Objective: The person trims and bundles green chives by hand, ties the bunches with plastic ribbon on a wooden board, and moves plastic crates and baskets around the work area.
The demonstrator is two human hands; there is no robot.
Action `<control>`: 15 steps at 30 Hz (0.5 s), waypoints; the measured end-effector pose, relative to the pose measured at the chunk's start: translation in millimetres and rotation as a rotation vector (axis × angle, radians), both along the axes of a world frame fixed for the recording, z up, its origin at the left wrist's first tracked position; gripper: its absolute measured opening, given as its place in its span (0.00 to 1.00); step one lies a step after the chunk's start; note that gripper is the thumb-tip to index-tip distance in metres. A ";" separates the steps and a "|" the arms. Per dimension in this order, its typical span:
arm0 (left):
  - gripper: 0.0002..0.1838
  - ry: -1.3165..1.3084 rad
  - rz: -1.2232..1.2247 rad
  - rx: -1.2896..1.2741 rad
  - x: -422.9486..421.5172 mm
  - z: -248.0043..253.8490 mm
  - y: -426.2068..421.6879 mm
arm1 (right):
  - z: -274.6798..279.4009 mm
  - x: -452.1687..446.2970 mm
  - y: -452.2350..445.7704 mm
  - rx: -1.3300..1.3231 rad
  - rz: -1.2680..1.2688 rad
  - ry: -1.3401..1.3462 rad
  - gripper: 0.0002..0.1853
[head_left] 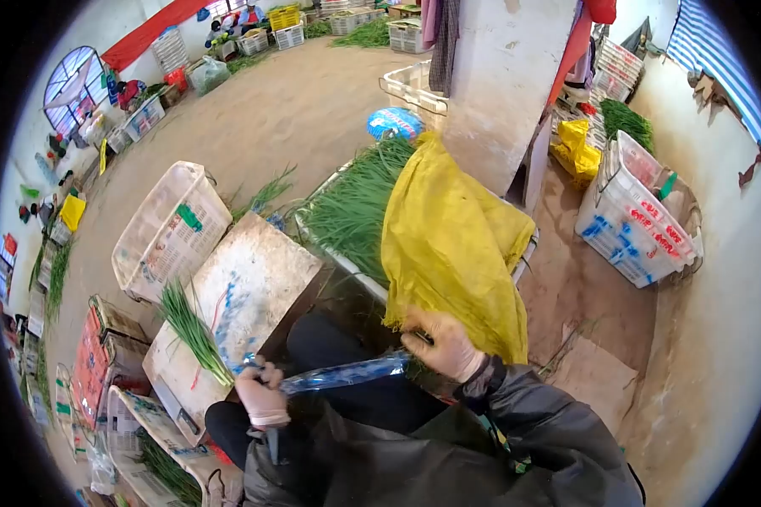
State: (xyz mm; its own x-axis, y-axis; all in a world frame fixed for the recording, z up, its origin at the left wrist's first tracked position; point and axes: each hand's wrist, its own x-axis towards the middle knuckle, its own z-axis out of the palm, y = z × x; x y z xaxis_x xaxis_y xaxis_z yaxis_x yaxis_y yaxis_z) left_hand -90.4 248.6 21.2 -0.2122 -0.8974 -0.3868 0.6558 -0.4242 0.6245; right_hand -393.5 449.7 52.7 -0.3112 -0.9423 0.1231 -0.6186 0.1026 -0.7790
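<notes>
A bundle of green chives (193,331) lies on the worn white board (258,258), its pale root ends pointing toward me. Beside those ends, my gloved left hand (262,394) is closed on one end of a shiny blue-and-clear plastic tape (347,374). The tape stretches across my lap to my gloved right hand (442,342), whose fingers are curled at its other end. How the right fingers grip it is partly hidden. Just beyond my right hand, a yellow woven sack (457,245) drapes over a crate of loose chives (359,207).
An open white crate (173,232) stands beyond the board. More crates (156,456) sit at lower left. A marked white crate (638,215) is at right, near the wall. A pillar (511,84) rises ahead. Other people (249,17) are at the far wall.
</notes>
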 end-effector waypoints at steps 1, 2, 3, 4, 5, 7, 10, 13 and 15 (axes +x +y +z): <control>0.07 0.028 0.002 0.034 27.4 -22.6 -14.1 | 7.2 -7.2 1.3 0.160 -0.144 0.337 0.38; 0.08 -0.016 -0.048 0.019 46.8 -39.7 -21.6 | -19.6 -17.1 -0.7 0.174 -0.185 0.601 0.45; 0.09 -0.022 -0.050 0.045 49.8 -42.0 -17.9 | -33.4 -22.6 -0.9 0.208 -0.185 0.724 0.47; 0.11 -0.025 -0.051 0.065 50.2 -42.3 -15.4 | -43.2 -27.6 -2.3 0.235 -0.186 0.851 0.48; 0.12 -0.028 -0.051 0.086 50.4 -42.0 -12.9 | -55.7 -33.4 -3.4 0.263 -0.186 0.977 0.49; 0.13 -0.040 -0.027 0.106 55.1 -43.8 -9.1 | -83.5 -42.1 -2.2 0.294 -0.150 1.002 0.36; 0.14 -0.031 0.008 0.090 59.6 -45.6 -7.0 | -93.0 -52.8 2.2 0.504 -0.070 0.865 0.19; 0.13 -0.027 -0.015 0.052 58.7 -34.9 -8.6 | -98.0 -84.1 18.8 0.144 -0.046 0.581 0.18; 0.13 -0.013 -0.011 0.085 61.5 -44.4 -12.0 | -52.0 -95.9 26.6 0.093 -0.092 0.377 0.18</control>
